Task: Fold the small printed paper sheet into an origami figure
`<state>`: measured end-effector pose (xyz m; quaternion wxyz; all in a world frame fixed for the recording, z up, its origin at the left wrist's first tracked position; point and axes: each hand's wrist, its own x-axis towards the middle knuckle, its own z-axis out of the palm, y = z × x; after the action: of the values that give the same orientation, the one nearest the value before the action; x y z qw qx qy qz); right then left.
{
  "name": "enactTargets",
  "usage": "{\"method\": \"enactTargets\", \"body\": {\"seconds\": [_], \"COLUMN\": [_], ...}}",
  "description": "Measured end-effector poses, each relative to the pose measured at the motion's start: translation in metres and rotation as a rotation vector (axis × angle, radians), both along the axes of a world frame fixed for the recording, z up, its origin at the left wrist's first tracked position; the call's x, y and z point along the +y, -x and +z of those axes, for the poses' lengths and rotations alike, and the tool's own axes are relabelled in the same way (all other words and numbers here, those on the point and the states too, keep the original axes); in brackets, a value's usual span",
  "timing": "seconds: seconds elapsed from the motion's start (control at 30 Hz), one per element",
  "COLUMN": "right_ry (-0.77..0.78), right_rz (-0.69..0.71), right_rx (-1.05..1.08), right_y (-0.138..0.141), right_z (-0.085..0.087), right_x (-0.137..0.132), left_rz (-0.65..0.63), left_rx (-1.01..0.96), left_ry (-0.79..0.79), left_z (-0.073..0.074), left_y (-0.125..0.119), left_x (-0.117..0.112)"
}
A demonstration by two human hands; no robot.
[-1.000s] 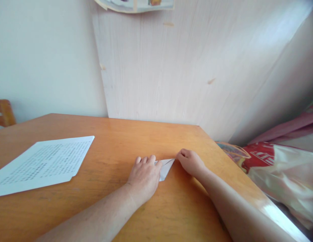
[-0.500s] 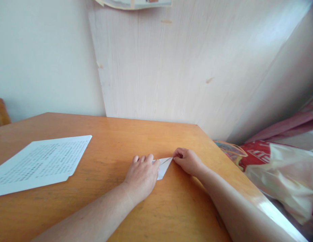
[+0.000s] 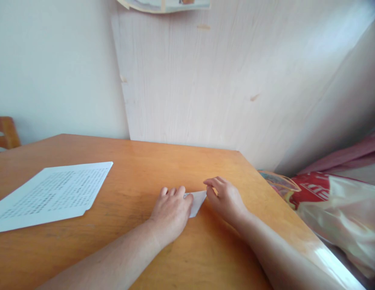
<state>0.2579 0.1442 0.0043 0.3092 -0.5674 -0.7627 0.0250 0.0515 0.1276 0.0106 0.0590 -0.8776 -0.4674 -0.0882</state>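
A small folded piece of white paper (image 3: 198, 202) lies on the orange wooden table (image 3: 139, 169). My left hand (image 3: 172, 211) rests flat on the paper's left part, fingers together and pressing it down. My right hand (image 3: 225, 197) sits at the paper's right edge, its fingertips touching the top corner, fingers loosely curled. Most of the paper is hidden under my left hand.
A printed white sheet (image 3: 51, 193) lies on the table's left side. A pale wood panel (image 3: 205, 80) stands behind the table. A red and clear plastic bag (image 3: 329, 205) lies off the table's right edge. A wooden chair back (image 3: 4, 133) shows at far left.
My right hand has loosened from a pinch on the paper's tip and slid slightly left along the edge; the raised flap now lies flat. The left hand has stayed in place.
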Motion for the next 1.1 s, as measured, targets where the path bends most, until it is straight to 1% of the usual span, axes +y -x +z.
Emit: {"method": "enactTargets", "body": {"seconds": [0.07,0.13,0.17,0.23,0.3,0.4,0.5,0.6,0.7,0.87,0.97,1.1], "right_ry": [-0.016,0.01,0.022,0.046,0.083,0.165,0.211,0.233,0.252,0.251,0.26,0.259], "right_rz": [0.166,0.317,0.379,0.45,0.458,0.41,0.388,0.39,0.396,0.395,0.409,0.428], "right_rx": [-0.019,-0.038,-0.044,-0.06,-0.081,-0.126,-0.15,-0.14,-0.15,-0.292,-0.345,-0.356], "right_y": [0.013,0.022,0.025,0.028,0.029,0.027,0.026,0.027,0.029,0.032,0.031,0.031], "right_z": [0.003,0.004,0.004,0.003,0.0,-0.005,-0.007,-0.003,0.002,0.003,0.003,0.005], "right_x": [-0.013,-0.025,-0.03,-0.035,-0.036,-0.034,-0.032,-0.033,-0.036,-0.039,-0.04,-0.043], "left_rz": [0.001,0.002,0.001,-0.005,-0.003,0.001,-0.017,-0.016,-0.003,0.003,0.0,0.0], "left_rx": [-0.007,-0.017,-0.02,-0.021,-0.028,-0.05,-0.085,-0.164,-0.239,-0.272,-0.271,-0.267], "left_ry": [-0.004,0.0,0.007,0.03,0.038,0.021,0.062,0.13,0.166,0.22,0.255,0.303], "left_z": [-0.001,-0.003,-0.003,-0.004,-0.003,-0.002,-0.001,-0.002,-0.004,-0.007,-0.003,0.006], "left_y": [0.0,0.0,0.0,0.0,0.001,0.005,0.011,0.017,0.02,0.023,0.024,0.025], "left_x": [0.0,0.001,0.001,0.001,0.001,0.002,0.004,0.008,0.012,0.015,0.014,0.013]}}
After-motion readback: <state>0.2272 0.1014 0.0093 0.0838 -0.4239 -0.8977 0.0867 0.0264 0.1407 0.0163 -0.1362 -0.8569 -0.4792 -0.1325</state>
